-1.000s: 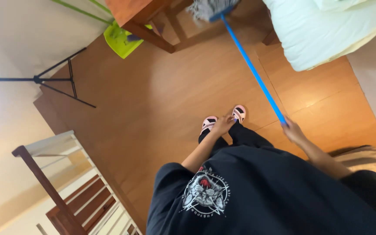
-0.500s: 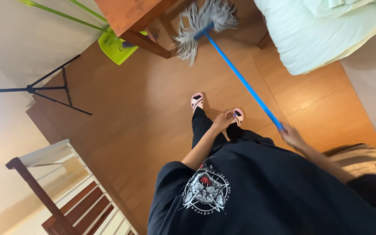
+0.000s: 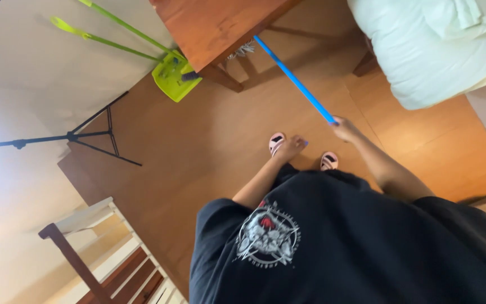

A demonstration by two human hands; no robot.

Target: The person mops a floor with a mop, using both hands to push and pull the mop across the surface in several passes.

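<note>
While the camera looks straight down the wearer's black printed T-shirt, 2 bare arms reach out over a brown wooden floor. Closed around the near end of a long blue mop handle, the right hand has its fingers wrapped on the pole, which runs out of the fist up and to the left. From that grip the handle slants away across the floor and passes under the edge of a reddish-brown wooden table. Just where it disappears, a few pale grey mop strands show beneath the tabletop, well apart from the hand; the rest of the mop head is hidden by the table.

Hanging free lower and to the left of the pole, the left hand holds nothing and does not touch the handle; its fingers look loosely curled, though how far they are closed cannot be told. It hangs above 2 feet in pink slippers, planted on the floor beside each other.

A lime-green dustpan with a long green handle leans by the table leg against the pale wall. A black tripod stand stands at left, a pale mattress lies at upper right, and a wooden stair rail is at lower left.
</note>
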